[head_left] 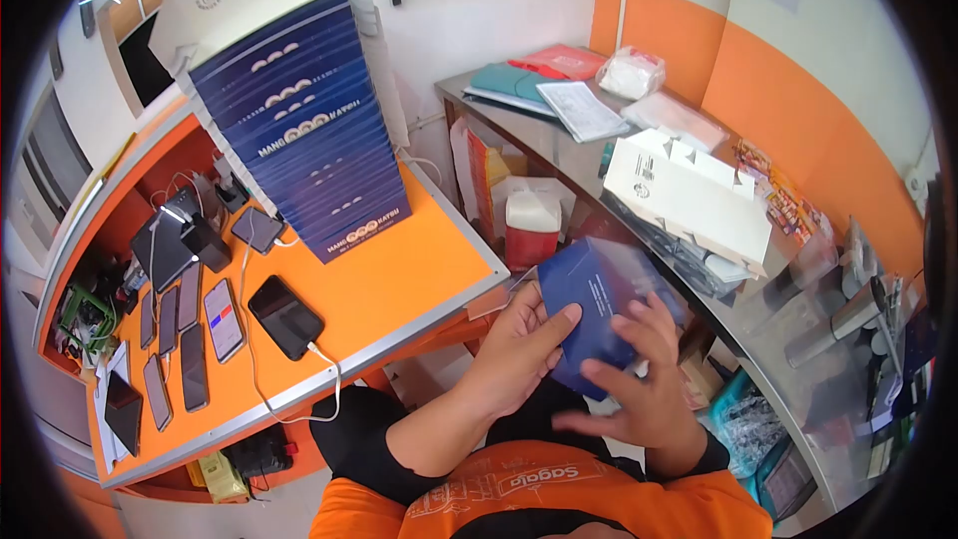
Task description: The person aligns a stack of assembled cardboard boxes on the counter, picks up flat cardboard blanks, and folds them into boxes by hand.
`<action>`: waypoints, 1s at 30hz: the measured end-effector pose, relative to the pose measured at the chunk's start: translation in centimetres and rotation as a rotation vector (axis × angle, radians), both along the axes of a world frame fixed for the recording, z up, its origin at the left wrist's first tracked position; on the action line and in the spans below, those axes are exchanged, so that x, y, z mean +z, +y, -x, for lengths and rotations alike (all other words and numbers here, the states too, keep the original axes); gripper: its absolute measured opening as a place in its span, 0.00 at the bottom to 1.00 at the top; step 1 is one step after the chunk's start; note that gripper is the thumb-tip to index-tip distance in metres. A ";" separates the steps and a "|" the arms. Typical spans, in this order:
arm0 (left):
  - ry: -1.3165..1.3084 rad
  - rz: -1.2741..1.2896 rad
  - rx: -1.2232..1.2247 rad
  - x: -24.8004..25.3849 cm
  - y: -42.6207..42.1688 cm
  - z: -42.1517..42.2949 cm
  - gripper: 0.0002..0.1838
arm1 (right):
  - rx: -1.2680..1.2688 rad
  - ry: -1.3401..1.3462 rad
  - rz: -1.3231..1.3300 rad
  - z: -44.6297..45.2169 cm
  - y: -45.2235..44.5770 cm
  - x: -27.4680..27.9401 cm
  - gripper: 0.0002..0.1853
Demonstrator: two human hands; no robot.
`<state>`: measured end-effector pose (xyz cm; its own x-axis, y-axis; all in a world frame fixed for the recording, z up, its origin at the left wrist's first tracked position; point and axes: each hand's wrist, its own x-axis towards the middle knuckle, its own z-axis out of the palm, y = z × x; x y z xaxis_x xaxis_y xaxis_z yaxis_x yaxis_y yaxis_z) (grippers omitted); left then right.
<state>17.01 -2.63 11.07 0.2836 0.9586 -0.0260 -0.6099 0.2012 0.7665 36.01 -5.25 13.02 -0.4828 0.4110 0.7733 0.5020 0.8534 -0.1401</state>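
Observation:
A dark blue box (589, 314) with small white print is held up in front of the orange shirt. My left hand (524, 339) grips its left side, the thumb pressed on the printed face. At the box's right side my right hand (639, 379) has its fingers spread, slightly blurred; whether the fingertips touch the box is hard to tell. The box's upper right part is smeared by motion. A tall stack of dark blue boxes (309, 150) stands on the orange table (399, 284) to the left.
Several phones (225, 319) and a charging cable lie on the orange table. Along the right counter (738, 324) are flattened white cartons (689, 195), papers (582, 110), a teal folder (509, 88) and clear plastic cups. A red and white container (532, 230) stands between the tables.

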 end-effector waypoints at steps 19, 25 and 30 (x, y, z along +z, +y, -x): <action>0.382 -0.484 0.416 0.7 -0.7 1.6 0.27 | 0.079 0.280 -0.117 2.6 4.3 -0.8 0.33; 0.539 -0.496 0.480 1.3 -0.9 2.0 0.31 | 0.200 0.224 -0.071 2.7 4.9 0.3 0.36; 0.562 -0.580 0.546 0.9 -0.5 2.8 0.28 | 0.253 0.167 -0.030 2.4 5.0 0.8 0.37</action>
